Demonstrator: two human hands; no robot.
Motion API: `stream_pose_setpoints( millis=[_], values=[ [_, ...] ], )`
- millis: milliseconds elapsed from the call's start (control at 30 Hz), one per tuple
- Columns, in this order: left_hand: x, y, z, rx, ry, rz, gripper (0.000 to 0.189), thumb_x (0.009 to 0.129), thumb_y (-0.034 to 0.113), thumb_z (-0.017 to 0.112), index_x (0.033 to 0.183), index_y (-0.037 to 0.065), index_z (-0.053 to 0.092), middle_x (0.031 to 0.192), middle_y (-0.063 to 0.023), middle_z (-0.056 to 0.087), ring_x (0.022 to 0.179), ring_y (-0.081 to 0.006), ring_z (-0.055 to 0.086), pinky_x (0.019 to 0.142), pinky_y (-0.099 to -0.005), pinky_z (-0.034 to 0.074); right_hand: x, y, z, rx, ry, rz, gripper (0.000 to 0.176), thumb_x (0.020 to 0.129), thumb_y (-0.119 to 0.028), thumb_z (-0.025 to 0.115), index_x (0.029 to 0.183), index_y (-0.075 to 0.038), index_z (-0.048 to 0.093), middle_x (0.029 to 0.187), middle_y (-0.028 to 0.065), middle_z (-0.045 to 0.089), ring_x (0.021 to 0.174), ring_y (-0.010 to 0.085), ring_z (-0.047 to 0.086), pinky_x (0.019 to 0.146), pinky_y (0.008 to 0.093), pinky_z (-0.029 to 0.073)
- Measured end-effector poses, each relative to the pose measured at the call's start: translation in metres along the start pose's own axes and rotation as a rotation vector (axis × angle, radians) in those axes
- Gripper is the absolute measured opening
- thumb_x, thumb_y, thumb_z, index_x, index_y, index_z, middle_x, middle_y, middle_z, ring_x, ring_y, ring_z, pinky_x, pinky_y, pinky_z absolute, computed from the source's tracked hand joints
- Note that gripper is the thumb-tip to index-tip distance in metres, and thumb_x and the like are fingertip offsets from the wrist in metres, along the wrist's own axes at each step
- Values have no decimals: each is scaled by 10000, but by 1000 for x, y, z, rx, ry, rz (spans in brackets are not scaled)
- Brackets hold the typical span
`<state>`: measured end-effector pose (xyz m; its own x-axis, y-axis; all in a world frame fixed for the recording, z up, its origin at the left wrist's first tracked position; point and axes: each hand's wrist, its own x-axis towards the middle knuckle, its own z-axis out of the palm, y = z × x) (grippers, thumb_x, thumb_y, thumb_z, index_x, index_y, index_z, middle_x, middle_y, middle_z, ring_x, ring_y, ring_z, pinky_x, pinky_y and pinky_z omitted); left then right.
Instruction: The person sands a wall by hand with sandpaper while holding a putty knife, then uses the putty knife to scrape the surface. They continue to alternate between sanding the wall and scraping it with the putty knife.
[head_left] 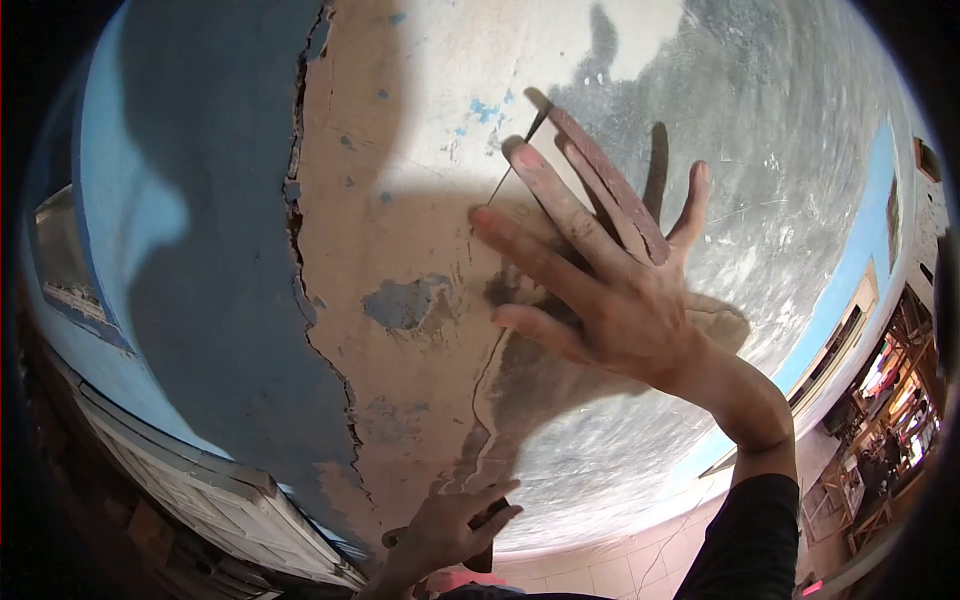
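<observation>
My right hand [630, 310] lies against the wall with its fingers spread. It holds what looks like a sheet of sandpaper [612, 185], whose reddish-brown curled edge runs beside the ring finger. The rest of the sheet is mostly hidden under the fingers. Low in the view, my left hand [445, 535] is closed around a dark tool [482, 545], possibly a scraper; its full shape is hidden. Between the hands, the wall [360, 215] shows a beige patched band with a bare grey spot [405, 300].
A long jagged crack [295, 220] runs down the wall left of the patched band. A thinner crack [478, 395] lies below my right hand. At lower left is a pale louvred shutter or door [190, 470]. Cluttered wooden racks [880, 420] stand far right, beyond the tiled floor [600, 575].
</observation>
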<state>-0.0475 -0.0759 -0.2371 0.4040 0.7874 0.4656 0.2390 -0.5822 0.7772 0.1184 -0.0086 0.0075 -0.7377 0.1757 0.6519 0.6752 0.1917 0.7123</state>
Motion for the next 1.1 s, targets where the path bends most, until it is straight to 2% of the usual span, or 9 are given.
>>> stream_pose_setpoints(
  millis=[33,267,367,600,800,867,900,967,1100],
  values=[
    [2,1,0,8,-1,72,395,867,389,666,1201,180,644,627,-79,637,552,-208,632,573,-329,500,-5,3,2,-5,7,-8,570,822,-726,440,1296,-423,533,1490,-6,370,1381,260,319,1045,699,-148],
    [-15,-12,-9,76,-37,-93,385,891,415,624,1183,166,652,697,-104,662,571,-241,629,564,-331,493,-4,3,8,-21,45,-11,562,820,-719,457,1285,-417,547,1493,5,367,1388,275,307,1050,692,-141],
    [-5,-1,-2,42,-93,37,393,897,411,618,1201,164,638,706,-105,667,591,-232,637,569,-330,494,-2,4,3,-32,23,-20,561,820,-718,459,1281,-412,553,1497,11,361,1390,284,302,1054,686,-137],
    [-35,-23,5,-16,-122,-293,356,886,363,650,1184,169,649,639,-77,638,543,-202,619,539,-313,470,-17,9,5,-45,16,-4,598,812,-716,479,1303,-380,545,1508,18,345,1403,295,276,1054,684,-126],
    [-22,-8,28,-135,-158,-129,373,873,344,670,1183,137,647,592,-94,611,512,-193,596,517,-324,461,-7,0,8,80,35,-1,606,842,-688,451,1353,-364,490,1516,2,334,1405,257,280,1053,696,-85],
    [-30,-9,34,-115,-199,-168,304,846,221,705,1123,97,681,740,-114,697,637,-144,671,595,-289,510,-30,-1,13,98,52,-18,605,865,-667,433,1384,-357,451,1524,-3,318,1407,244,276,1049,708,-58],
    [-34,-15,40,-121,-233,-146,283,845,215,703,1102,98,692,753,-118,701,658,-150,681,604,-290,515,-31,-2,16,87,82,-38,675,849,-682,446,1410,-310,394,1534,-5,275,1417,188,230,1028,768,140],
    [-30,-9,49,-109,-381,-168,239,841,211,691,1051,100,719,771,-136,706,713,-176,704,623,-301,530,-18,1,19,-6,71,-92,612,887,-639,424,1401,-307,406,1518,6,300,1425,188,201,1037,757,158],
    [-13,14,71,-66,-582,112,282,811,195,721,1079,107,711,767,-138,703,678,-210,700,609,-315,536,-10,-6,25,102,192,5,504,925,-574,413,1370,-338,437,1470,9,367,1434,203,169,1058,733,164]
  ],
)
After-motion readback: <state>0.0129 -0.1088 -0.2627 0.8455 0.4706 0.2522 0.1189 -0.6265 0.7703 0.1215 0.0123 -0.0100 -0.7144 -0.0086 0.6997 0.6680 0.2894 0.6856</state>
